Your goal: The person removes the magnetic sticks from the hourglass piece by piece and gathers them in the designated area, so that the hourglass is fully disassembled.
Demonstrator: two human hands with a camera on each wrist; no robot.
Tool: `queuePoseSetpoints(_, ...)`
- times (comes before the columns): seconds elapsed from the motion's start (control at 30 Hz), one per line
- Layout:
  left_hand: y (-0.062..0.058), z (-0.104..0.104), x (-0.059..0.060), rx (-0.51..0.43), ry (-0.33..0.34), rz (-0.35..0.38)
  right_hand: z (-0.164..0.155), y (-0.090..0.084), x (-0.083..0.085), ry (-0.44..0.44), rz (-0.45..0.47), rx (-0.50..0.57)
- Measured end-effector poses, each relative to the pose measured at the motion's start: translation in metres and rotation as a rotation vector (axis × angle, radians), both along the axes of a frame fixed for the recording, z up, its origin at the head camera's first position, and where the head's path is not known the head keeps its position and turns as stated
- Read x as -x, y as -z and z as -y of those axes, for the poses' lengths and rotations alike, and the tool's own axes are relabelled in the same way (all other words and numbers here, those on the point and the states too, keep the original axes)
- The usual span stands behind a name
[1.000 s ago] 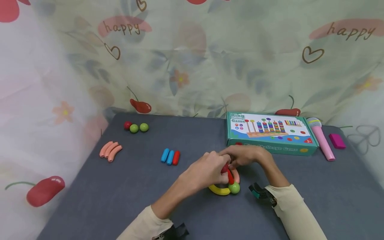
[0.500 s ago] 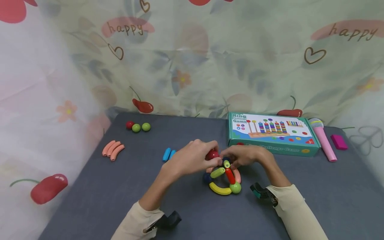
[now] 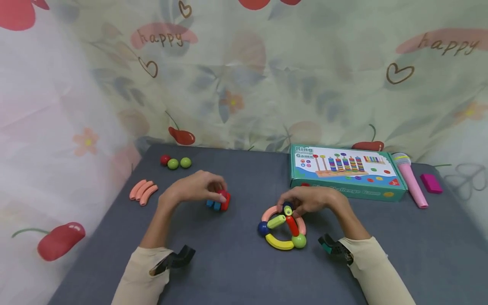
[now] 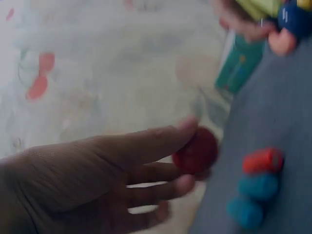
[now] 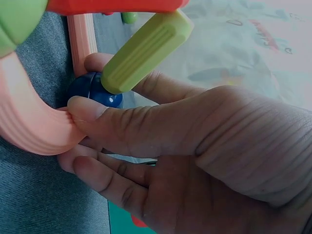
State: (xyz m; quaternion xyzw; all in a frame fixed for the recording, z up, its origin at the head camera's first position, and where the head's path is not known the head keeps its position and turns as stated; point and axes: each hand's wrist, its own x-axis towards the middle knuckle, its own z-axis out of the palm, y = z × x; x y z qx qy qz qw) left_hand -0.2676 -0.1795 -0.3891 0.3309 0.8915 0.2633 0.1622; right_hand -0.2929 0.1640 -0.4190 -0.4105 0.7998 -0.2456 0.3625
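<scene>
Fingers of left hand (image 3: 190, 188) pinching one red ball (image 4: 196, 150); right hand (image 3: 310, 200) fingers gripping one dark-blue ball (image 5: 92, 90).

Head high, forward-down; wrists close.

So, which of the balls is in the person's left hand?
The red ball, pinched in the left hand above the short sticks. The other balls lie on the table or sit in the ring.

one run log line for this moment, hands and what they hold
left hand: pinches red ball above blue and red sticks | right hand: holds dark blue ball on ring-shaped stick toy
</scene>
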Motion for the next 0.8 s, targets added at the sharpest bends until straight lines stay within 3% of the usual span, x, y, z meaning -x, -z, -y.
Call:
queuePoseSetpoints(0.13,0.008,0.029,0.02,-0.041,-0.16,-0.171,-0.001,0.001,0.001,0.006,0.002,-0.007)
queuePoseSetpoints(0.3,0.016,0.051,0.04,-0.055,-0.293,-0.325,-0.001,0.002,0.002,0.008,0.013,-0.004)
queuePoseSetpoints(0.43,0.022,0.058,0.054,-0.018,-0.338,-0.408,-0.002,0.0,0.003,0.001,0.009,0.0)
queuePoseSetpoints(0.6,0.03,0.064,0.071,0.028,-0.342,-0.545,-0.004,-0.001,0.003,0.001,-0.004,0.004)
queuePoseSetpoints(0.8,0.044,0.073,0.078,0.127,-0.404,-0.535,-0.002,-0.001,0.001,-0.017,-0.005,0.016)
